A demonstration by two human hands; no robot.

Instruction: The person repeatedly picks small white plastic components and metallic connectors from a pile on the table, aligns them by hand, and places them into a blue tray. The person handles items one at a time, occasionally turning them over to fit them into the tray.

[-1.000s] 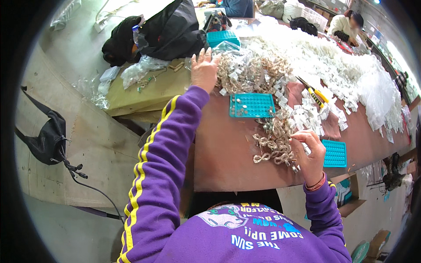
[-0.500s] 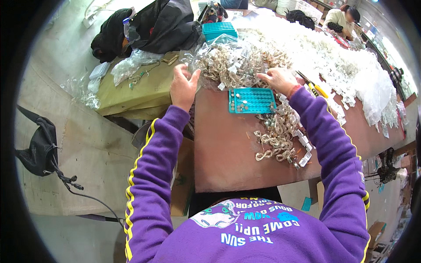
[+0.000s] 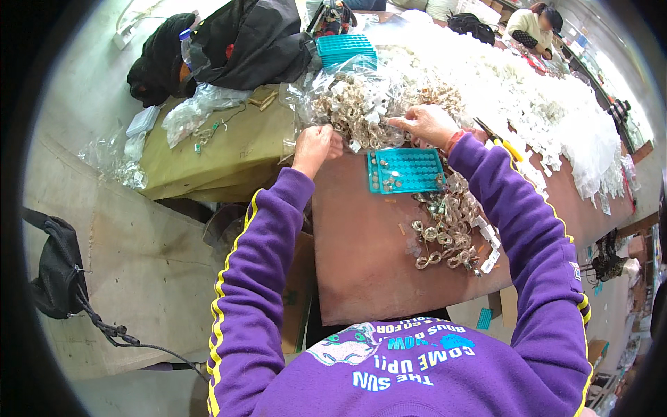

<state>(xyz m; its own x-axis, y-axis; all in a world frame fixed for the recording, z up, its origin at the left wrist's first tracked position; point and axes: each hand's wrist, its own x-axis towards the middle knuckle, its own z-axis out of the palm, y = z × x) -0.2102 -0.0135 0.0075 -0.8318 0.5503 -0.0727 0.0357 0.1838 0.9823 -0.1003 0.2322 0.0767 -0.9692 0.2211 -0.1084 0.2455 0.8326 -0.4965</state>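
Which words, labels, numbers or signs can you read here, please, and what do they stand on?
Purple sweatshirt: white and blue lettering, legible; wording not copied.
Patch on right sleeve: too small to read.
White pieces beside coiled cords: any print too small to read.

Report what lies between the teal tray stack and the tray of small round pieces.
In the head view, coiled beige cables and clear plastic film lie between them.

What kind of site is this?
Probably a small-parts assembly workshop: coiled wire bundles heaped on a worktable, a turquoise tray holding small round pieces, another person at the far end.
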